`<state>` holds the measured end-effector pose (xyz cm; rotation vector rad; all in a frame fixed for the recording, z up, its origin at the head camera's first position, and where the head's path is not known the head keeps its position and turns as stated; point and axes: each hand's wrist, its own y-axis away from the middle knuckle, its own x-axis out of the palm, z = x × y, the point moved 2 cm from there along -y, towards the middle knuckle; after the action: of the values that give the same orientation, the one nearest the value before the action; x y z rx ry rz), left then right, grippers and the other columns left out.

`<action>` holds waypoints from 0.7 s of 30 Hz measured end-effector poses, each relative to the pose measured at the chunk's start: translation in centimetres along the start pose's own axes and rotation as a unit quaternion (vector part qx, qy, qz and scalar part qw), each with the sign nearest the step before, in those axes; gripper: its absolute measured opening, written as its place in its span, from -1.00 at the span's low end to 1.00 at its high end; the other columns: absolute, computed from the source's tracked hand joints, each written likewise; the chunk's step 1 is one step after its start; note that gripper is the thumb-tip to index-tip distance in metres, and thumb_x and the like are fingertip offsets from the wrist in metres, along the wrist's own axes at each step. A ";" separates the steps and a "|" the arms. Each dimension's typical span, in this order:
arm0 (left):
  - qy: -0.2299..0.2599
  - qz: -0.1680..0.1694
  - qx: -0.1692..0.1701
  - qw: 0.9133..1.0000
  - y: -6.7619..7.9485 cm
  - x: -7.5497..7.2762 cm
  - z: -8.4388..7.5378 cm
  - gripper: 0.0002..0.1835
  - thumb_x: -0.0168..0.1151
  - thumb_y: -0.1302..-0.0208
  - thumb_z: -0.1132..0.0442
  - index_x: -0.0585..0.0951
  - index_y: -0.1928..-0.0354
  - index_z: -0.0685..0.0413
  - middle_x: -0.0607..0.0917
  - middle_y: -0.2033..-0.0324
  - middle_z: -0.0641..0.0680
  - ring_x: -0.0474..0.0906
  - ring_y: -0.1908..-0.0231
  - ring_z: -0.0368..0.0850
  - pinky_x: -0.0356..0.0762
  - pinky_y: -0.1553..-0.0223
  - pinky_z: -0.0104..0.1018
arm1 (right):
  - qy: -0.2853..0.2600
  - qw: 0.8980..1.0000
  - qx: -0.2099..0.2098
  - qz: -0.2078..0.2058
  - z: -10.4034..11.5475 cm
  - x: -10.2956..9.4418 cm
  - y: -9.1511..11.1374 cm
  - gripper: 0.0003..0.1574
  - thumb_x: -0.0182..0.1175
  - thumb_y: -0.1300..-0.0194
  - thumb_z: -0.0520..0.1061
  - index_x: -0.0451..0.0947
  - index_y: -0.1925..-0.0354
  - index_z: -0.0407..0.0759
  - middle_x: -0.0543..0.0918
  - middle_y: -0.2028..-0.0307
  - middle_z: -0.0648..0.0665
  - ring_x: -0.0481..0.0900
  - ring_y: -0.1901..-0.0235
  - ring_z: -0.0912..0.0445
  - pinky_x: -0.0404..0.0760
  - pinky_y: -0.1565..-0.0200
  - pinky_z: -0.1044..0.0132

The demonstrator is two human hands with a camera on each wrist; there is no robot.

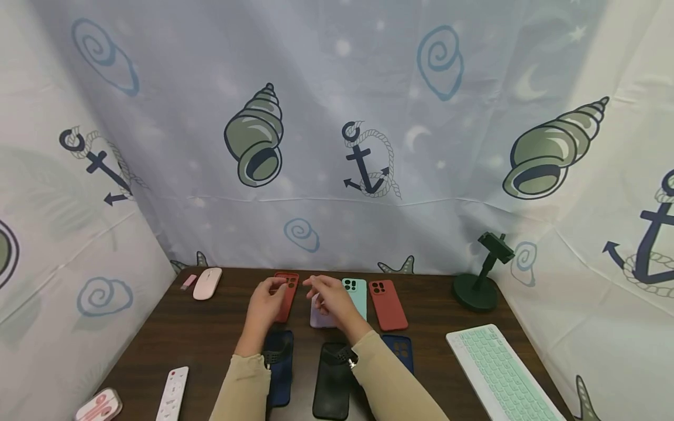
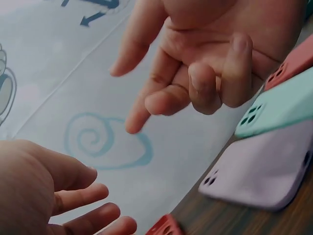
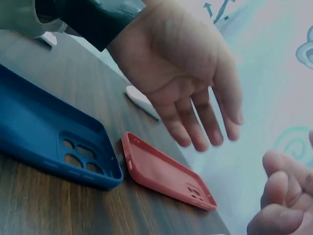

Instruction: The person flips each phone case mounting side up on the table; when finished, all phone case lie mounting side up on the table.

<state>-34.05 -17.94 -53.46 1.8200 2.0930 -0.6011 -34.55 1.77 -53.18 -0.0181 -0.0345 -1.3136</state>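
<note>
Your left hand (image 1: 266, 304) and right hand (image 1: 333, 297) are empty, fingers loosely bent, so it seems best that you move gently, not knocking the red phone case (image 1: 288, 299) near the left or the lilac phone case (image 1: 320, 320) near the right, on the wood-grain table (image 1: 210, 327).

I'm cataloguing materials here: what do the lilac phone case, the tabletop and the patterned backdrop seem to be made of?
Lilac phone case: probably silicone or soft plastic, matte; even colour and rounded edges suggest moulding.
Tabletop: wood or wood-look laminate, low sheen; dark streaked grain fits either.
Patterned backdrop: likely fabric, matte; it shows soft folds and creases.
</note>
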 end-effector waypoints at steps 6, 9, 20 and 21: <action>0.009 0.024 0.029 0.999 0.5 2.2 -0.8 -0.65 0.21 -0.46 0.07 0.66 -0.14 0.08 0.69 -0.08 0.20 0.63 -0.07 0.14 0.58 -0.06 0.07 | 0.027 0.997 0.042 -0.065 -0.7 -1.9 2.1 -0.51 0.14 -0.48 0.18 0.67 -0.08 -0.14 0.69 0.25 -0.30 0.48 0.58 0.11 0.43 0.65 0.34; 0.007 0.034 0.045 0.998 0.7 3.0 -1.1 -0.68 0.23 -0.45 0.11 0.67 -0.10 0.10 0.70 -0.05 0.19 0.61 -0.09 0.15 0.57 -0.09 0.10 | 0.021 0.995 0.056 -0.079 -1.4 -3.1 3.0 -0.49 0.16 -0.47 0.17 0.65 -0.11 -0.17 0.69 0.24 -0.30 0.50 0.57 0.09 0.48 0.65 0.34; -0.030 0.089 0.023 0.995 0.7 4.7 -0.5 -0.65 0.21 -0.45 0.08 0.65 -0.11 0.15 0.71 -0.04 0.17 0.64 0.04 0.04 0.63 0.05 -0.02 | 0.050 0.996 0.049 -0.053 -3.4 -4.7 3.8 -0.39 0.08 -0.53 0.16 0.52 -0.26 -0.24 0.69 0.05 -0.35 0.73 0.32 -0.20 0.67 0.53 0.16; -0.034 0.095 0.021 0.995 0.6 4.8 -0.3 -0.64 0.21 -0.45 0.07 0.65 -0.10 0.15 0.71 -0.03 0.18 0.64 0.05 0.03 0.62 0.06 -0.02 | 0.060 0.996 0.049 -0.050 -3.8 -4.6 3.7 -0.39 0.08 -0.54 0.15 0.50 -0.28 -0.26 0.69 0.06 -0.34 0.73 0.34 -0.19 0.67 0.54 0.15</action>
<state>-34.16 -13.55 -55.63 1.9635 1.8497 -0.6518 -32.12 7.07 -57.11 0.1472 0.0016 -1.4097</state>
